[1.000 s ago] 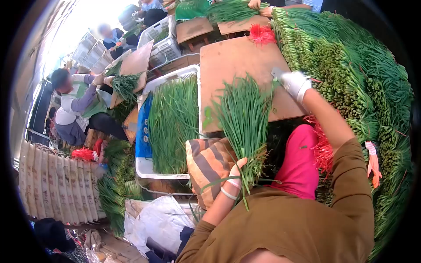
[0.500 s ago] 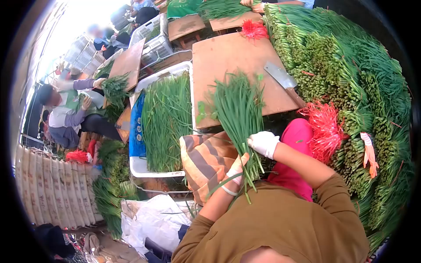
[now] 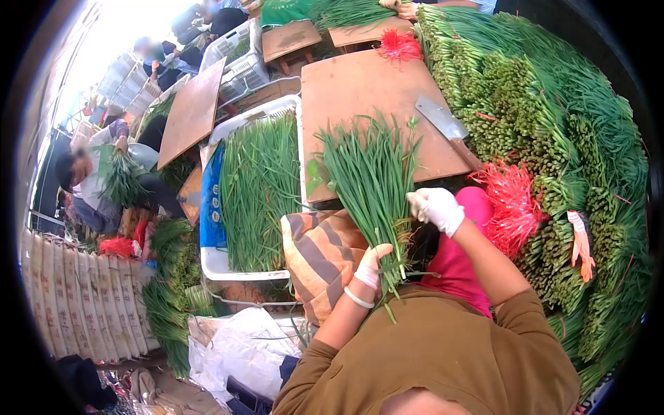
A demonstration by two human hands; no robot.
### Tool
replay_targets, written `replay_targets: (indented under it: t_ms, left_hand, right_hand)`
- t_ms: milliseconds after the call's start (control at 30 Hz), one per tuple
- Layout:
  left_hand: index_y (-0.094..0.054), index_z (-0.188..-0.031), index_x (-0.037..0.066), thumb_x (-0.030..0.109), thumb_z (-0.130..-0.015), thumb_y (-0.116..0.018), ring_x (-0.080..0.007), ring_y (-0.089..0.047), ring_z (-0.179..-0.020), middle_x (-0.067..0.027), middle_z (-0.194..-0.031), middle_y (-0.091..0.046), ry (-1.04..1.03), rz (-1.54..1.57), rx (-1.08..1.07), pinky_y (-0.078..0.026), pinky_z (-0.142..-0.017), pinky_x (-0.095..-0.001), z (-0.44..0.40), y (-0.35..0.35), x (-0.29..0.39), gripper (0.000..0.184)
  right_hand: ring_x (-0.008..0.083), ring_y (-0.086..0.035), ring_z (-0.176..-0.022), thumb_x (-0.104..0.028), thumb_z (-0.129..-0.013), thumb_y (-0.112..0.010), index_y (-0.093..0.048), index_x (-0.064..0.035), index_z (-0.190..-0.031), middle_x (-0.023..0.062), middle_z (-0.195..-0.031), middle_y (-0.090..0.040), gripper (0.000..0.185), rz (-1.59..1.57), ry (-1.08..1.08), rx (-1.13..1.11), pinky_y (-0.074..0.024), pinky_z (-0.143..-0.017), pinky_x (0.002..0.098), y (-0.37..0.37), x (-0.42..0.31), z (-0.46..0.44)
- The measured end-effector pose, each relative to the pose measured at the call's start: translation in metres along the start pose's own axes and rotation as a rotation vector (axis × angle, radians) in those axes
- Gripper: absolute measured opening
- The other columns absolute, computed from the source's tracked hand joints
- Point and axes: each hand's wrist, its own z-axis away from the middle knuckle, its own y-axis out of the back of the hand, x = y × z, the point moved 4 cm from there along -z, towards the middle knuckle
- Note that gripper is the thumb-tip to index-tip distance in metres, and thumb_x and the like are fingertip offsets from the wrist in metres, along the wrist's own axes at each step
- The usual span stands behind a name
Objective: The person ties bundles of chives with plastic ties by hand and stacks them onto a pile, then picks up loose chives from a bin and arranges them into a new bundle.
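Note:
My left hand (image 3: 373, 265) is wrapped round the lower stems of a bunch of garlic chives (image 3: 370, 183), its thumb across the front. The leaf tips fan out over the near edge of a wooden board (image 3: 366, 90). Just right of the stems is my right hand (image 3: 438, 209), gloved in white, with its fingers curled together; whether anything small is between them I cannot make out. A cleaver (image 3: 444, 119) lies on the board's right side, its handle toward me. Red plastic ties (image 3: 510, 207) hang in a tuft beside my right forearm.
A white crate (image 3: 252, 275) full of chives stands left of the board. Tied chive bundles (image 3: 498, 83) are piled high along the right, with an orange-and-white glove (image 3: 579, 245) on them. At left another person (image 3: 104, 183) holds a bunch. A white sack (image 3: 238, 349) lies lower left.
My right hand has moved slightly up and right, away from the stems. The bunch has spread wider in my left hand. The person at left has lifted a bunch off their board.

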Motion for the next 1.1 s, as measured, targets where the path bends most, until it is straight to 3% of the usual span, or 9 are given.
replay_targets:
  t_ms: [200,333,467,567,667,700,767,900,1100]
  left_hand:
    - [-0.056,-0.119,-0.001,0.015,-0.078,-0.062,-0.0205,-0.067,-0.074,-0.0107,-0.096,-0.068,-0.067,-0.031,-0.108,-0.057,-0.062,-0.0317,0.005,-0.011,0.004,0.044]
    - [-0.05,-0.126,-0.001,0.016,-0.078,-0.063,-0.0202,-0.066,-0.086,-0.0123,-0.109,-0.064,-0.12,-0.129,-0.161,-0.057,-0.07,-0.0298,0.012,-0.02,0.012,0.053]
    - [-0.048,-0.129,-0.001,0.018,-0.076,-0.066,-0.0205,-0.063,-0.095,-0.0129,-0.117,-0.061,-0.112,-0.127,-0.214,-0.055,-0.078,-0.0305,0.014,-0.018,0.011,0.059]
    - [-0.047,-0.13,-0.001,0.02,-0.075,-0.067,-0.0202,-0.063,-0.096,-0.0127,-0.119,-0.06,-0.165,-0.126,-0.206,-0.054,-0.078,-0.0304,0.017,-0.02,0.011,0.062]
    - [-0.047,-0.13,-0.001,0.023,-0.074,-0.069,-0.0203,-0.062,-0.098,-0.0125,-0.121,-0.059,-0.235,-0.192,-0.229,-0.054,-0.078,-0.0297,0.02,-0.029,0.019,0.065]
    - [-0.046,-0.131,-0.001,0.024,-0.073,-0.069,-0.0203,-0.062,-0.099,-0.0124,-0.122,-0.059,-0.247,-0.215,-0.238,-0.053,-0.077,-0.0292,0.021,-0.028,0.02,0.066]
    - [-0.044,-0.133,-0.001,0.024,-0.073,-0.068,-0.0218,-0.059,-0.104,-0.0131,-0.125,-0.057,-0.297,-0.294,-0.286,-0.051,-0.083,-0.0302,0.021,-0.031,0.026,0.069]
    - [-0.043,-0.134,-0.001,0.023,-0.073,-0.066,-0.0235,-0.056,-0.111,-0.0143,-0.128,-0.054,-0.353,-0.425,-0.288,-0.045,-0.094,-0.0338,0.026,-0.031,0.028,0.069]
    - [-0.046,-0.13,0.0,0.019,-0.076,-0.066,-0.0206,-0.056,-0.108,-0.0093,-0.122,-0.057,-0.302,-0.4,-0.349,-0.045,-0.093,-0.0334,0.046,-0.052,0.029,0.061]
  right_hand:
    - [0.0151,-0.062,-0.062,-0.05,-0.092,-0.047,-0.065,-0.0071,-0.087,0.0065,-0.07,-0.065,0.047,-0.275,-0.2,-0.048,-0.0471,-0.062,0.0286,0.018,0.056,-0.021]
    - [0.0131,-0.062,-0.076,-0.041,-0.093,-0.05,-0.051,-0.0113,-0.125,0.0037,-0.092,-0.066,0.043,-0.531,-0.075,0.13,-0.0473,-0.067,0.0315,0.044,0.048,-0.041]
    - [0.0087,-0.058,-0.064,-0.023,-0.093,-0.053,-0.065,-0.0031,-0.105,0.0002,-0.08,-0.064,0.026,-0.623,0.36,0.283,-0.0455,-0.061,0.0214,0.094,0.053,-0.076]
    - [0.0115,-0.053,-0.058,-0.019,-0.093,-0.051,-0.061,0.0,-0.106,-0.0008,-0.075,-0.059,0.025,-1.4,0.367,0.37,-0.0485,-0.06,0.0227,0.147,0.042,-0.062]
    - [0.0151,-0.061,-0.077,-0.032,-0.096,-0.044,-0.06,-0.0043,-0.111,0.0061,-0.095,-0.066,0.035,-1.156,0.176,0.01,-0.05,-0.067,0.0287,0.12,0.076,-0.085]
    - [0.0203,-0.063,-0.095,-0.042,-0.097,-0.037,-0.059,-0.0066,-0.119,0.0087,-0.112,-0.065,0.047,-0.698,-0.095,0.08,-0.0482,-0.082,0.0371,0.099,0.03,-0.03]
    - [0.0218,-0.058,-0.113,-0.051,-0.096,-0.037,-0.058,-0.0083,-0.125,0.0075,-0.116,-0.065,0.055,-0.405,-0.104,-0.107,-0.0364,-0.1,0.0407,0.067,0.041,-0.029]
    - [0.0124,-0.062,-0.093,-0.037,-0.092,-0.055,-0.059,-0.0116,-0.114,-0.0007,-0.101,-0.067,0.034,-0.318,-0.004,0.087,-0.044,-0.079,0.0305,0.057,0.025,-0.018]
    - [0.019,-0.061,-0.095,-0.032,-0.091,-0.057,-0.048,-0.0031,-0.127,0.0088,-0.111,-0.062,0.047,-0.611,0.147,0.154,-0.047,-0.086,0.0354,0.1,0.017,-0.056]
